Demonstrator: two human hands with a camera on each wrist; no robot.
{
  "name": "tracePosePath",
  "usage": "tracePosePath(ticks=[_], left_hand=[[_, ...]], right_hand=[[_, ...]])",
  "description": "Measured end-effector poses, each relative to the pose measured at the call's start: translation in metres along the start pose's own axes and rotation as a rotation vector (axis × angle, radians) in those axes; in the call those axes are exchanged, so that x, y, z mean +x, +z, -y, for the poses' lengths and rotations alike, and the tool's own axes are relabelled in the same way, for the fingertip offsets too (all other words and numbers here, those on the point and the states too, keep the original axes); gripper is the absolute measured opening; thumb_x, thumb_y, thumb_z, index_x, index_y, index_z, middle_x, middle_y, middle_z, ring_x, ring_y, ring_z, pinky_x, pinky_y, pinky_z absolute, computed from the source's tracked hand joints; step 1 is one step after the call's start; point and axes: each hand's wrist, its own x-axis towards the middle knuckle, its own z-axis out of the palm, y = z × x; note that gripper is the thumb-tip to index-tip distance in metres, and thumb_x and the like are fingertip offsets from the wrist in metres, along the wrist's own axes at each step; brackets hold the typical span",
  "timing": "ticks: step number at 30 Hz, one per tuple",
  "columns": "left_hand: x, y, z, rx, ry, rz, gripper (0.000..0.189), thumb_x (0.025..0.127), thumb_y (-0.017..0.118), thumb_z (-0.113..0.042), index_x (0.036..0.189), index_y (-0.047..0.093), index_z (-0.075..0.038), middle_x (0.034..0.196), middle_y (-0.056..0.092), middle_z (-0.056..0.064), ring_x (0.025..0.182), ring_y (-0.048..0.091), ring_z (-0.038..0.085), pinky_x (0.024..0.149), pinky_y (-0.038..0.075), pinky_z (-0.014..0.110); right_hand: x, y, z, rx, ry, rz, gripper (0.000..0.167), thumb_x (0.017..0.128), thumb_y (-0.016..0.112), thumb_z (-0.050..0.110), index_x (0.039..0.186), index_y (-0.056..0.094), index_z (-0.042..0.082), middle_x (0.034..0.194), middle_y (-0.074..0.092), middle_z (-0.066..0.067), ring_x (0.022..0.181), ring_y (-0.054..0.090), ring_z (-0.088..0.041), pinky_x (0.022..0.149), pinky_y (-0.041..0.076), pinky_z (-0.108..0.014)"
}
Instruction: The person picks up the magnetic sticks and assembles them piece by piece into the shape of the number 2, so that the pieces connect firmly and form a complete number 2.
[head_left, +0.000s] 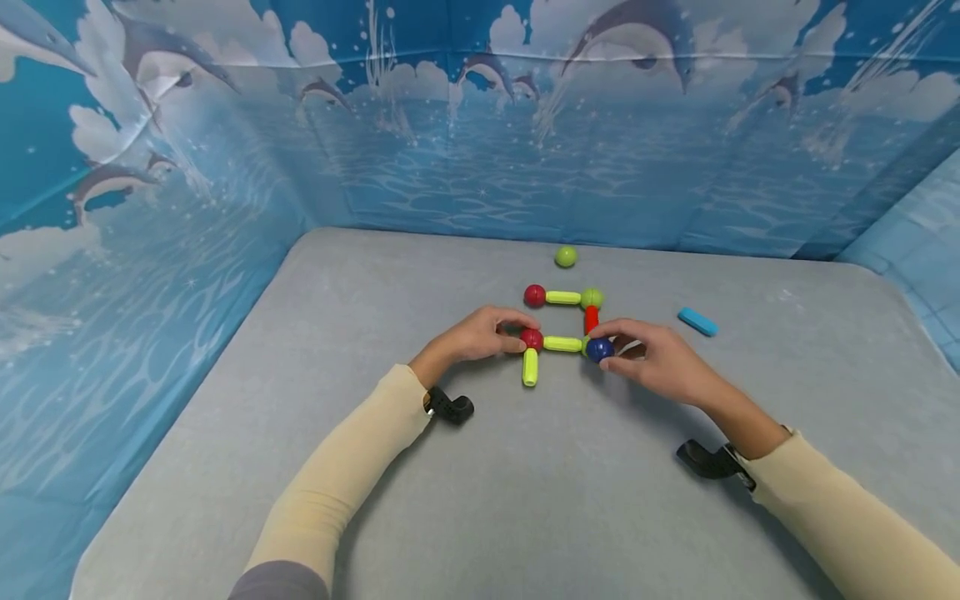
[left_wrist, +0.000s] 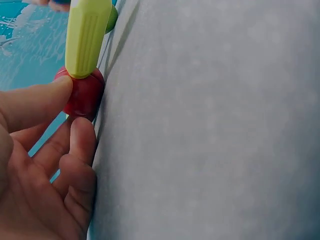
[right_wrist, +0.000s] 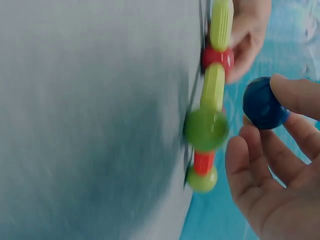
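My left hand (head_left: 483,333) pinches a red ball (head_left: 532,338) between thumb and fingers at the near left of a ball-and-stick assembly. One yellow stick (head_left: 530,367) points from that ball toward me. Another yellow stick (head_left: 562,343) runs right to a green ball (right_wrist: 206,127), mostly hidden in the head view. From there a red stick (head_left: 592,318) leads to a farther green ball (head_left: 592,298), then a yellow stick (head_left: 563,297) and a second red ball (head_left: 535,295). My right hand (head_left: 663,362) pinches a dark blue ball (right_wrist: 265,102), which is apart from the near green ball in the right wrist view.
On the grey table (head_left: 465,517), a loose green ball (head_left: 566,256) lies behind the assembly. A blue stick (head_left: 697,322) rests to the right. Curtains with dolphins (head_left: 480,167) stand along the back and sides.
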Motion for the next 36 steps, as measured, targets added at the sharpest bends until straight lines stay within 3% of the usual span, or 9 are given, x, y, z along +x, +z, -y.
tracePosePath(ticks=[5,9,15,19,31,36], left_hand=[[0.000,-0.001,0.003,-0.008,-0.003,0.003,0.040,0.095,0.066,-0.018,0.135,0.063,-0.023,0.141,0.059,-0.001,0.116,0.056,0.018,0.094,0.047,0.031],[0.000,-0.002,0.003,-0.023,-0.006,-0.009,0.040,0.095,0.066,-0.018,0.134,0.063,-0.023,0.140,0.060,0.000,0.112,0.056,0.017,0.089,0.046,0.028],[0.000,-0.004,0.006,-0.037,-0.015,-0.019,0.041,0.094,0.067,-0.018,0.135,0.063,-0.022,0.139,0.060,0.000,0.103,0.055,0.016,0.081,0.045,0.024],[0.001,-0.004,0.006,-0.024,-0.007,-0.017,0.041,0.094,0.067,-0.019,0.135,0.063,-0.023,0.139,0.060,0.000,0.108,0.056,0.016,0.085,0.045,0.025],[0.003,-0.001,0.005,-0.053,-0.013,-0.005,0.040,0.094,0.068,-0.019,0.134,0.064,-0.023,0.138,0.061,0.000,0.110,0.060,0.016,0.089,0.048,0.027],[0.004,0.000,0.006,-0.046,-0.007,-0.012,0.039,0.094,0.067,-0.019,0.133,0.064,-0.022,0.136,0.063,0.001,0.101,0.057,0.014,0.081,0.046,0.025]], right_hand=[[-0.006,0.015,0.017,0.069,-0.020,0.140,0.037,0.090,0.072,0.010,0.125,0.063,0.010,0.115,0.067,-0.005,0.099,0.061,-0.016,0.087,0.056,-0.027],[-0.006,0.024,0.029,0.142,-0.023,0.245,0.033,0.090,0.072,0.014,0.122,0.064,0.011,0.111,0.066,-0.004,0.097,0.060,-0.013,0.084,0.055,-0.023],[0.000,0.038,0.037,0.231,-0.040,0.292,0.033,0.089,0.074,0.013,0.119,0.063,0.006,0.111,0.068,-0.009,0.098,0.064,-0.016,0.083,0.056,-0.024],[0.006,0.046,0.035,0.287,0.010,0.331,0.032,0.089,0.073,0.012,0.119,0.063,0.004,0.113,0.068,-0.012,0.099,0.064,-0.019,0.082,0.055,-0.022],[0.016,0.059,0.035,0.332,0.164,0.250,0.031,0.087,0.075,0.012,0.113,0.061,0.002,0.107,0.067,-0.013,0.093,0.063,-0.018,0.077,0.055,-0.022],[0.017,0.061,0.037,0.354,0.199,0.207,0.029,0.086,0.075,0.009,0.110,0.060,0.001,0.104,0.066,-0.013,0.090,0.064,-0.018,0.076,0.055,-0.022]])
